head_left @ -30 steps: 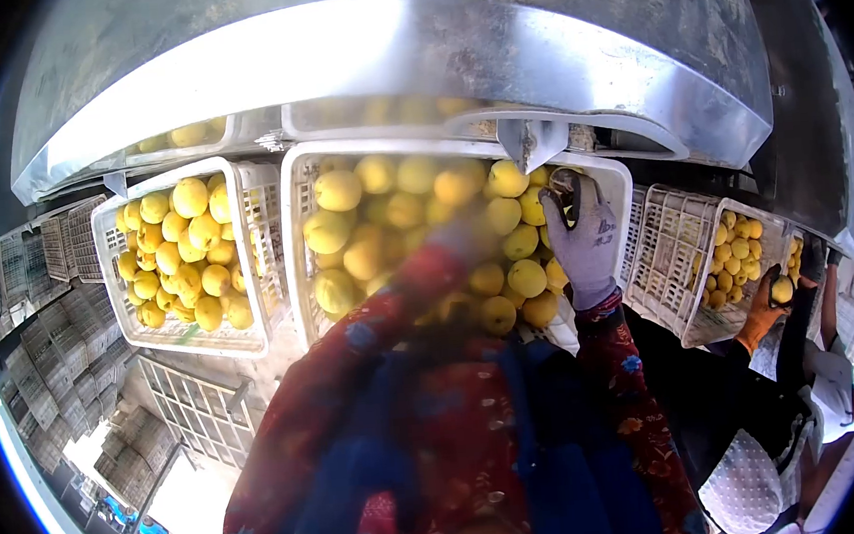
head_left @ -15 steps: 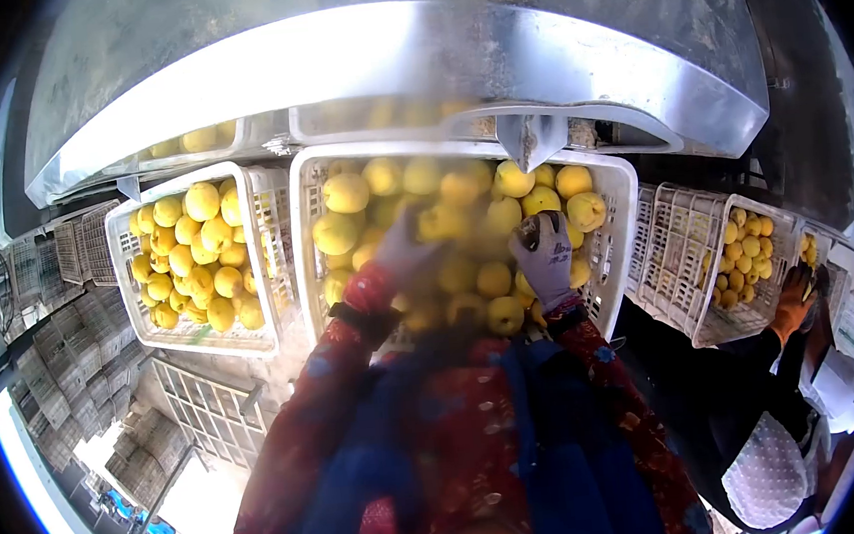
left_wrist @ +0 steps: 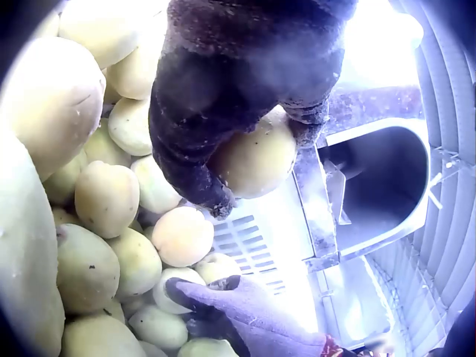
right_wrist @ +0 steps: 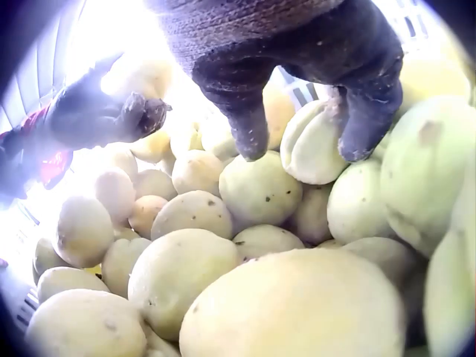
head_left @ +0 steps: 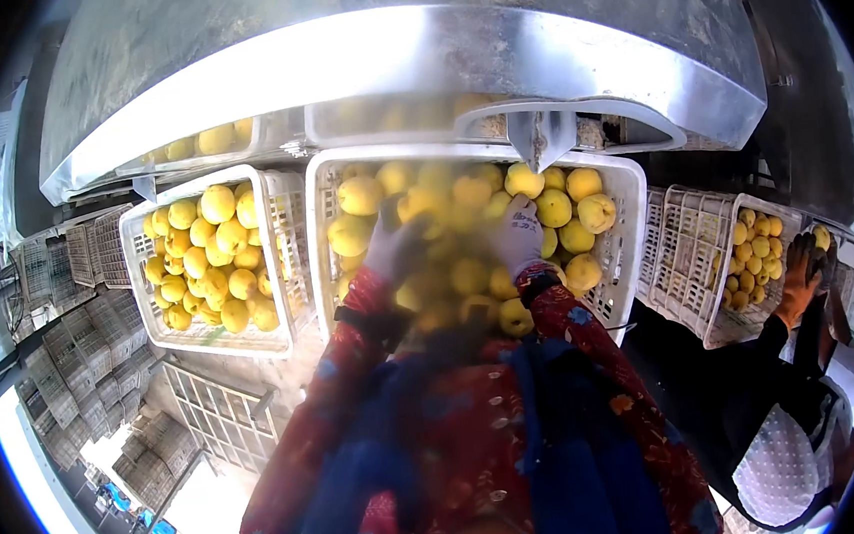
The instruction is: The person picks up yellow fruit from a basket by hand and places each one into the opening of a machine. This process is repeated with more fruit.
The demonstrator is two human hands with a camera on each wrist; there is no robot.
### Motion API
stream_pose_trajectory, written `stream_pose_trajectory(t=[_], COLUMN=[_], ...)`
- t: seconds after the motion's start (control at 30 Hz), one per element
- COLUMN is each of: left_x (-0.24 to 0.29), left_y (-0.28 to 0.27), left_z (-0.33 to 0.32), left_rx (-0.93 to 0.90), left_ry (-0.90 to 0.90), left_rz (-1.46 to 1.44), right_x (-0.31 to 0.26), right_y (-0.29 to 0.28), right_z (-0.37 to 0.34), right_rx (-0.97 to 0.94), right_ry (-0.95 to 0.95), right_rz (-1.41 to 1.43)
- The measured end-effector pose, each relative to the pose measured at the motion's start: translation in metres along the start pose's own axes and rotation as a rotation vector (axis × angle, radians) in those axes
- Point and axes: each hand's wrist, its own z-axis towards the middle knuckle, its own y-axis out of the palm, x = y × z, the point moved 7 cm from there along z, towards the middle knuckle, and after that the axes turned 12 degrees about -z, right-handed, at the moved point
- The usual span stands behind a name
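Observation:
My gloved left hand [head_left: 395,247] grips a yellow peach [left_wrist: 256,158] over the left half of the middle white crate [head_left: 319,245]. In the left wrist view, dark-coated fingers and thumb curl round it. My gloved right hand [head_left: 511,236] is over the same crate, a little to the right. Its dark fingers [right_wrist: 372,111] point down, spread apart among the peaches [right_wrist: 260,190]. A peach with a deep crease [right_wrist: 311,152] lies against one fingertip, while a gap shows between it and the thumb. In the head view, a blurred smear covers part of the crate's middle.
Another white crate of peaches [head_left: 262,230] stands at left, and a third crate [head_left: 687,257] at right, beside a person's orange-gloved hand [head_left: 797,283]. A metal machine edge [head_left: 330,59] overhangs the far side. Stacked crates [head_left: 74,370] fill the left background.
My left hand, blurred earlier, came back over the crate's left half and now grips a peach. My right hand moved left from the crate's right end toward the middle.

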Motion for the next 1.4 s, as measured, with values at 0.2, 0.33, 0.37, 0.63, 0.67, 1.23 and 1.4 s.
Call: stream_pose_trajectory(t=[0.2,0.33,0.37,0.63,0.67,1.23,1.4], left_x=[0.011,0.002,0.002,-0.007,-0.005,0.029,0.060], left_y=[0.000,0.008,0.007,-0.023,-0.019,0.065,0.106], left_z=[0.002,-0.006,-0.007,0.015,0.014,-0.003,-0.020], left_rx=[-0.180,-0.050,-0.040,-0.169,-0.161,-0.321,-0.313], left_ry=[0.341,-0.003,-0.006,0.282,0.310,0.249,0.204], left_rz=[0.644,-0.102,-0.102,0.551,0.517,0.290,-0.002], right_x=[0.001,0.013,0.015,0.001,0.002,-0.009,-0.005], right_y=[-0.004,-0.004,-0.005,-0.021,-0.031,-0.196,-0.237], right_z=[-0.004,-0.007,-0.009,-0.011,-0.014,-0.056,-0.025], right_rx=[0.167,0.206,0.190,0.145,0.108,0.204,0.560], right_ry=[0.118,0.145,0.154,0.095,0.093,-0.273,-0.142], right_rz=[0.249,0.363,0.356,0.215,0.405,1.195,0.712])
